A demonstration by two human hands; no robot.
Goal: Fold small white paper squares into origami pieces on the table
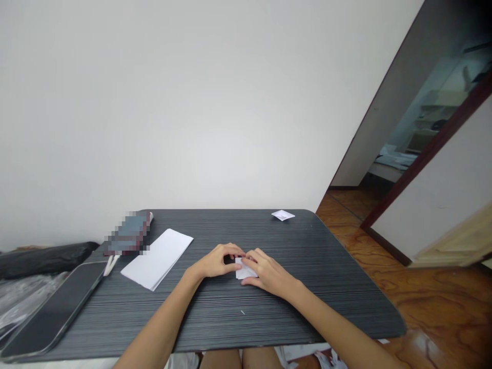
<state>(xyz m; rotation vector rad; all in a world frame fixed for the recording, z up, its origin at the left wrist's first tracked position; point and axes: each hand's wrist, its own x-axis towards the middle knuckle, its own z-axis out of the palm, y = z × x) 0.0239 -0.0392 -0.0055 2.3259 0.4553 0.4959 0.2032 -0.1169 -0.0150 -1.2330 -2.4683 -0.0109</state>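
Observation:
A small folded piece of white paper (245, 270) lies on the dark table between my two hands. My left hand (221, 260) is at its left side, with the thumb on the paper's edge and the fingers curled along the far side. From the right, my right hand (267, 272) rests over the paper, fingers on top and thumb at the near edge. Fingers of both hands meet at the far edge and hide part of the paper. The fine folds cannot be made out.
A stack of white paper sheets (157, 259) lies to the left. Beyond it sits a blurred dark-red-edged item (130, 233), with a phone-like black slab (57, 307) at the left edge. A folded white paper piece (283, 215) stands at the far right. A tiny white scrap (242, 312) lies near me.

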